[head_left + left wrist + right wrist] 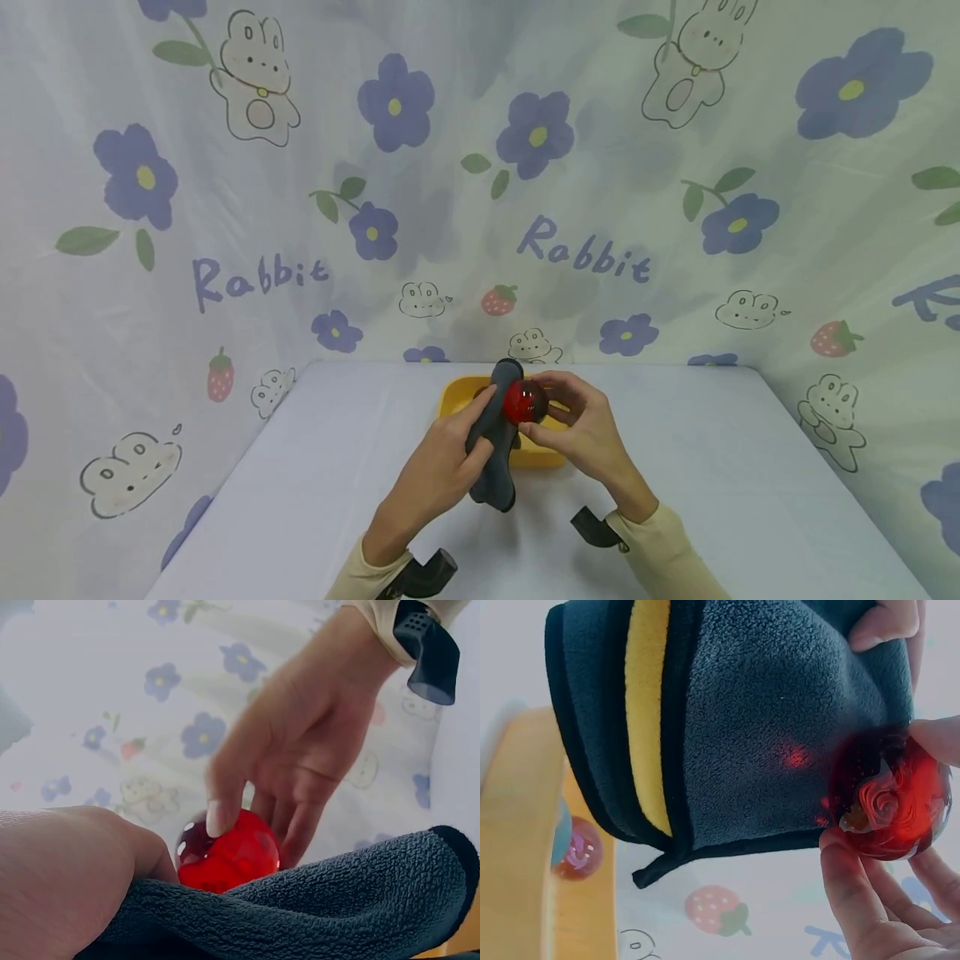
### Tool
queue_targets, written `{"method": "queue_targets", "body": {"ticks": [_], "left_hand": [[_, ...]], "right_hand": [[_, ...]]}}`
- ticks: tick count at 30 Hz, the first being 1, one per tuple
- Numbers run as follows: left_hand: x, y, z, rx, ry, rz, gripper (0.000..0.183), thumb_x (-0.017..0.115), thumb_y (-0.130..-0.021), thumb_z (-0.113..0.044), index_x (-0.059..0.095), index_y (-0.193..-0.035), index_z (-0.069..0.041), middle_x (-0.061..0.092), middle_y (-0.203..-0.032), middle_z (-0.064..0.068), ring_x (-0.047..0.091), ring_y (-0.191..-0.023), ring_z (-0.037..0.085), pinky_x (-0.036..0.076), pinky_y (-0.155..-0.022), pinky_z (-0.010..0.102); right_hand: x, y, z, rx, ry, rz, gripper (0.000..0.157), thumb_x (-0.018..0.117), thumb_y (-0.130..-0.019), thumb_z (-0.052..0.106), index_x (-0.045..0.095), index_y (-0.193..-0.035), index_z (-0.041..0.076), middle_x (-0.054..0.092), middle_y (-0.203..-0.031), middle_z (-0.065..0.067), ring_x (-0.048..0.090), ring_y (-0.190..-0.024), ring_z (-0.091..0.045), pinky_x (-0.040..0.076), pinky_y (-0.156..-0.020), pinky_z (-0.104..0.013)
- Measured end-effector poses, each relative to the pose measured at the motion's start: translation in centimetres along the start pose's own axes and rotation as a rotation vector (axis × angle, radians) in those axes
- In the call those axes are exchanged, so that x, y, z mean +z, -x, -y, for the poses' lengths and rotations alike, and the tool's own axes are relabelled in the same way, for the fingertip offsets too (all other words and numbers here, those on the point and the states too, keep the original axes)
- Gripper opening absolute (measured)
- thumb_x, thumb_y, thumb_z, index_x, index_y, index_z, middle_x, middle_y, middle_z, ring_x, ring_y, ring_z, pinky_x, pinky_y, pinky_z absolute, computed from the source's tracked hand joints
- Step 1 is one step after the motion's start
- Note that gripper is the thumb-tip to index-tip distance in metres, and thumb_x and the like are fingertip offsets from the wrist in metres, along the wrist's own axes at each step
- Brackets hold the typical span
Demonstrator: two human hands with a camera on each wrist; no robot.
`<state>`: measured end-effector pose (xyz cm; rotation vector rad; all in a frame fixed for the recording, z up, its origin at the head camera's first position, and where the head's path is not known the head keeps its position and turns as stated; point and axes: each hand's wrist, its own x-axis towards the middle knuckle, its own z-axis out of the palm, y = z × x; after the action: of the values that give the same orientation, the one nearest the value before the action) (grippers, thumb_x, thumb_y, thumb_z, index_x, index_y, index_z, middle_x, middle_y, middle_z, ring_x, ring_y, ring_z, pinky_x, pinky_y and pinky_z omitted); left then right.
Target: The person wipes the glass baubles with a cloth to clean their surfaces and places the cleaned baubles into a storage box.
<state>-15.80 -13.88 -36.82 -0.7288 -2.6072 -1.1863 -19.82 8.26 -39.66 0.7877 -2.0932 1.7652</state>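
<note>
A clear red ball (525,402) with a swirl inside is pinched between the thumb and fingers of my right hand (588,423). My left hand (442,457) grips a folded dark grey-blue cloth (495,479) with black edging. The ball lies against the cloth in the left wrist view, where the cloth's fold (300,922) hides its lower part. From the right wrist, the cloth's layers (765,735) show a yellow one among them. Both hands are raised above the near side of a yellow basin (542,457).
Inside the basin, the right wrist view shows a pinkish ball (583,853) and part of a pale blue one (562,834). The basin stands on a white-covered table (322,483). A patterned curtain (457,192) surrounds the table's back and sides.
</note>
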Motion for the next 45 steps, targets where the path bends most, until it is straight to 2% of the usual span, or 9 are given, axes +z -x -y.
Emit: {"method": "queue_targets", "body": {"ticks": [5,11,17,24,32,38,41,43,45], "left_hand": [[0.0,0.1,-0.2,0.018,0.01,-0.02,0.061,0.051,-0.094,0.0,0.047,-0.155,-0.007,0.072,-0.115,0.015,0.066,-0.075,0.011,0.054,-0.061,0.017],[0.1,0.4,-0.5,0.04,0.012,-0.048,0.059,0.052,-0.095,-0.001,0.049,-0.154,-0.008,0.07,-0.131,0.014,0.069,-0.088,0.015,0.059,-0.073,0.023],[0.1,0.5,-0.6,0.087,-0.01,-0.088,0.06,0.054,-0.094,0.002,0.051,-0.152,-0.009,0.072,-0.123,0.012,0.065,-0.082,0.013,0.052,-0.066,0.02],[0.2,0.5,-0.5,0.163,-0.041,-0.125,0.06,0.056,-0.092,0.004,0.053,-0.151,-0.008,0.07,-0.131,0.013,0.063,-0.087,0.016,0.052,-0.069,0.021],[0.2,0.4,-0.4,0.183,-0.067,-0.146,0.062,0.056,-0.089,0.005,0.055,-0.15,-0.01,0.068,-0.137,0.011,0.062,-0.088,0.016,0.049,-0.068,0.022],[0.2,0.3,-0.1,0.176,-0.081,-0.13,0.062,0.057,-0.09,0.005,0.054,-0.15,-0.011,0.066,-0.14,0.011,0.062,-0.089,0.017,0.049,-0.069,0.022],[0.1,0.2,0.1,0.168,-0.083,-0.126,0.061,0.057,-0.09,0.005,0.055,-0.149,-0.011,0.068,-0.136,0.01,0.061,-0.083,0.014,0.049,-0.067,0.022],[0.0,0.1,0.3,0.155,-0.065,-0.12,0.062,0.056,-0.09,0.005,0.056,-0.149,-0.012,0.072,-0.12,0.009,0.056,-0.071,0.008,0.047,-0.063,0.021],[-0.1,0.0,0.5,0.135,-0.034,-0.107,0.062,0.055,-0.09,0.005,0.055,-0.15,-0.013,0.07,-0.1,0.007,0.045,-0.057,0.003,0.043,-0.055,0.02]], "right_hand": [[-0.1,0.0,0.1,0.015,0.021,-0.018,0.062,0.084,-0.078,0.002,0.061,-0.136,0.003,0.068,-0.13,-0.017,0.071,-0.116,-0.032,0.057,-0.098,-0.033],[-0.2,0.0,-0.2,0.005,0.095,-0.028,0.061,0.084,-0.079,0.007,0.064,-0.136,0.004,0.072,-0.126,-0.014,0.072,-0.111,-0.025,0.057,-0.097,-0.029],[-0.1,0.0,-0.5,0.016,0.137,-0.01,0.06,0.085,-0.079,0.012,0.066,-0.136,0.008,0.074,-0.122,-0.01,0.07,-0.105,-0.019,0.057,-0.091,-0.03],[0.4,0.0,-0.4,-0.014,0.123,0.044,0.058,0.086,-0.078,0.011,0.068,-0.133,0.011,0.074,-0.121,-0.009,0.072,-0.095,-0.016,0.058,-0.094,-0.03],[0.8,0.2,-0.4,-0.025,0.114,0.065,0.053,0.088,-0.078,0.014,0.07,-0.128,0.014,0.076,-0.111,-0.006,0.072,-0.089,-0.014,0.059,-0.091,-0.032],[1.0,0.3,-0.4,-0.029,0.115,0.086,0.05,0.088,-0.078,0.014,0.071,-0.125,0.015,0.076,-0.105,-0.004,0.071,-0.086,-0.013,0.059,-0.091,-0.032],[1.1,0.4,-0.2,-0.037,0.103,0.096,0.05,0.087,-0.078,0.013,0.071,-0.125,0.015,0.076,-0.107,-0.005,0.07,-0.086,-0.014,0.059,-0.092,-0.032],[1.1,0.4,-0.1,-0.054,0.095,0.097,0.05,0.086,-0.077,0.012,0.071,-0.125,0.014,0.076,-0.109,-0.007,0.07,-0.088,-0.014,0.059,-0.092,-0.032],[1.1,0.4,0.0,-0.076,0.085,0.093,0.05,0.086,-0.077,0.01,0.071,-0.125,0.011,0.076,-0.111,-0.009,0.07,-0.091,-0.014,0.059,-0.093,-0.032]]}}
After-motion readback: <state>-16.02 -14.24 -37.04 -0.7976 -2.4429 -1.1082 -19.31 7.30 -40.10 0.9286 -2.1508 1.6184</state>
